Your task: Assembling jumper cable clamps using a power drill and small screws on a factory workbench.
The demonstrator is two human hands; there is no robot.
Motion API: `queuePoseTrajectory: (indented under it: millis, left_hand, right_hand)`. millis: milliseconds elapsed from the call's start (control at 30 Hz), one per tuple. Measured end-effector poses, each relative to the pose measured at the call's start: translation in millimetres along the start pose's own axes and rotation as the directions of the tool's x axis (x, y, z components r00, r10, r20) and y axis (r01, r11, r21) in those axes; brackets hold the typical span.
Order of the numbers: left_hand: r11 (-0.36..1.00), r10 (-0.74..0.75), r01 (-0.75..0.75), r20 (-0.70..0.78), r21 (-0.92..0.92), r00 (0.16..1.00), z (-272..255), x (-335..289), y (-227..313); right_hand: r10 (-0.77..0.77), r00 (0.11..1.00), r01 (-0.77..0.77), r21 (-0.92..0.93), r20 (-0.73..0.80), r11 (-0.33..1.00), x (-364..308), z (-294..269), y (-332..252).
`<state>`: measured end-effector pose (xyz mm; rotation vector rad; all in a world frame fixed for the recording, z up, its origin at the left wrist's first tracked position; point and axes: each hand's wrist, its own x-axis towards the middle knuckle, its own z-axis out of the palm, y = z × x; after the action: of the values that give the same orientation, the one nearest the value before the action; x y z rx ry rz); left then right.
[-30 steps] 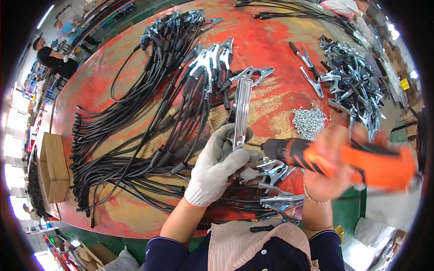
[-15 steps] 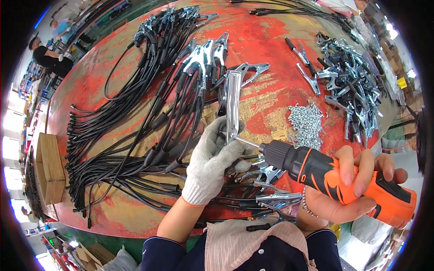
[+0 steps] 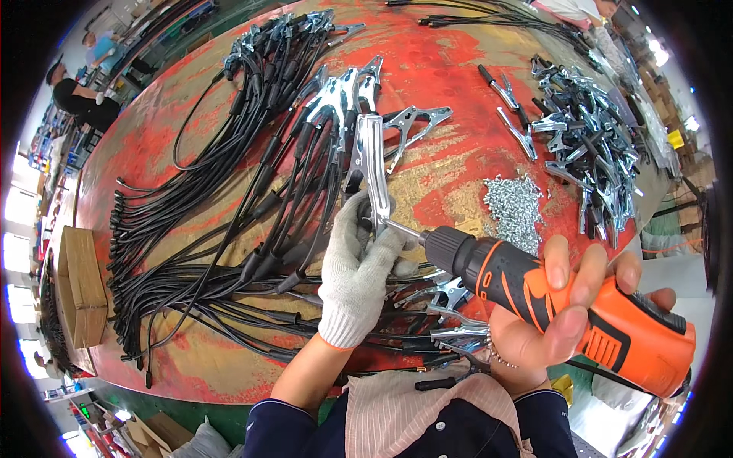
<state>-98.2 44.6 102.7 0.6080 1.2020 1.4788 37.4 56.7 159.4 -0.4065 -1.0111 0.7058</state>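
Observation:
My left hand [image 3: 353,284], in a pale knitted glove, pinches a shiny metal clamp [image 3: 372,156] that points up and away from me. My bare right hand [image 3: 531,340] is wrapped round an orange and black power screwdriver [image 3: 500,275]. The tool's bit reaches left to the clamp's lower end, close by my gloved fingertips; the exact contact is too small to make out. Behind the clamp lie finished-looking metal clamps [image 3: 336,99] on black cables [image 3: 298,206]. More clamps [image 3: 450,294] lie beneath my wrists.
A heap of small silvery screws [image 3: 513,210] lies right of centre. Beyond it is a pile of loose clamps [image 3: 592,145]. Black cables [image 3: 168,198] fan across the left of the red, worn table [image 3: 458,99]. A cardboard box [image 3: 82,282] stands at the left edge.
Both hands have shifted slightly left with the clamp and the screwdriver. The clamp leans a little more to the left, and the screwdriver's body has turned and dropped slightly.

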Motion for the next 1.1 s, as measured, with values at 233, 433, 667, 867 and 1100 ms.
queuePoseTrajectory:
  millis: [233,433,667,867,1100]
  left_hand:
    - [0.999,-0.050,0.051,0.098,-0.012,0.994,0.4,12.9,-2.3]
    - [0.861,0.246,-0.263,0.095,0.436,0.965,-4.9,26.4,-11.2]
    - [0.136,0.706,-0.504,0.274,0.853,0.653,-31.4,7.6,19.8]
    - [-0.037,0.637,-0.511,0.414,0.859,0.650,-32.9,-10.6,10.8]
    - [0.424,0.728,-0.399,-0.044,0.813,0.684,-26.3,9.3,12.1]
  right_hand:
    - [-0.071,0.986,0.048,0.155,0.151,0.987,-0.3,-5.0,6.1]
    - [0.019,0.934,-0.142,0.324,0.356,0.935,30.4,-27.9,8.1]
    - [0.783,0.570,-0.790,-0.096,0.249,0.605,9.7,-38.2,23.4]
    - [0.693,0.570,-0.761,-0.034,0.441,0.648,-5.1,-10.0,54.0]
    - [0.754,0.646,-0.747,-0.105,0.119,0.657,8.0,-33.4,58.2]
